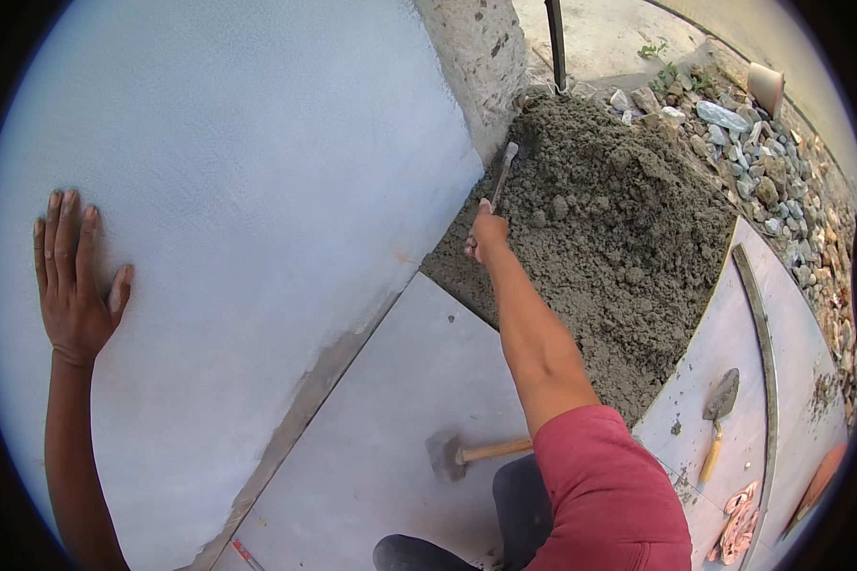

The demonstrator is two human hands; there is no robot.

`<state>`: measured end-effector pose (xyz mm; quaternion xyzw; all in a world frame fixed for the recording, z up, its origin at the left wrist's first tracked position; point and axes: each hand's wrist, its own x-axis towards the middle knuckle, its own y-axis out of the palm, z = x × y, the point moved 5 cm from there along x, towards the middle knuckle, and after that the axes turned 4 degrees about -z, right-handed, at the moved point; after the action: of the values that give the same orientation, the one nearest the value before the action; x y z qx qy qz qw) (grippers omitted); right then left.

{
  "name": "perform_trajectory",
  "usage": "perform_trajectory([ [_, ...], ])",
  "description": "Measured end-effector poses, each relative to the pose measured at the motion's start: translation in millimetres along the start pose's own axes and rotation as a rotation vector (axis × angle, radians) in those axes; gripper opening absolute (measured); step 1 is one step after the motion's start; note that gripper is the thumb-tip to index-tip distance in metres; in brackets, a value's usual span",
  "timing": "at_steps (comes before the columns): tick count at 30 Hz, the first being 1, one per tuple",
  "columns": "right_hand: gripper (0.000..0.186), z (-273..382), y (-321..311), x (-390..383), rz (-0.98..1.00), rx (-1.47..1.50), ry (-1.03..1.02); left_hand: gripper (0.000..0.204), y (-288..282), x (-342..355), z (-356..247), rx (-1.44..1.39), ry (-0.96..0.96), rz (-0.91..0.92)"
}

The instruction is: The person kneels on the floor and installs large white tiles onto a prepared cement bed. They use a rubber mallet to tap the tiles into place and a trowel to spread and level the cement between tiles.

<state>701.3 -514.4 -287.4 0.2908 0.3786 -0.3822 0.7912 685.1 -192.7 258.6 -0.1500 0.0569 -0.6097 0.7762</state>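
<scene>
Left hand (pixel 71 285) is spread flat, fingers (pixel 59 233) fully open and gripping nothing, pressed against the big pale tile (pixel 257 171) that stands tilted at about nine o'clock. Right hand (pixel 488 233) reaches out toward twelve o'clock, fingers curled shut around the handle of a small trowel (pixel 501 173), its tip touching the edge of the sand-cement mortar bed (pixel 609 238) right beside the tile's lower corner.

The mortar heap fills the one-to-three o'clock stretch, banked against a rough pillar (pixel 476 57), with loose stones (pixel 762 171) beyond it. On the laid floor tiles (pixel 400 400) near six o'clock lies a rubber mallet (pixel 462 452), and at four o'clock a second pointed trowel (pixel 717 419) beside a long curved-looking straightedge (pixel 762 333) and a crumpled pink cloth (pixel 738 523).

Here is the risk as I read it: the tile leans on just one open palm. If that palm slips on the smooth face, the slab could drop onto the mortar or the reaching arm and crack. Digging too close to the tile's edge could also gouge the bed unevenly, leaving a hollow underneath.
</scene>
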Motion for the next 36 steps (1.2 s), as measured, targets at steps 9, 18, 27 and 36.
perform_trajectory([
  [9, 0.055, 144, -71, -129, 0.016, 0.671, -1.129, 0.069, -11, -11, 6, 0.019, 0.042, 0.001],
  [18, 0.054, 36, 5, -20, 0.141, 0.340, -0.073, 0.071, -5, -10, 9, 0.044, 0.008, 0.032],
  [27, 0.061, 68, -15, -70, -0.090, 0.613, -0.779, 0.070, 1, -9, 7, 0.013, 0.013, 0.026],
  [36, 0.062, 68, -24, -102, 0.146, 0.543, -0.529, 0.069, -5, -21, 11, 0.022, -0.004, 0.047],
])
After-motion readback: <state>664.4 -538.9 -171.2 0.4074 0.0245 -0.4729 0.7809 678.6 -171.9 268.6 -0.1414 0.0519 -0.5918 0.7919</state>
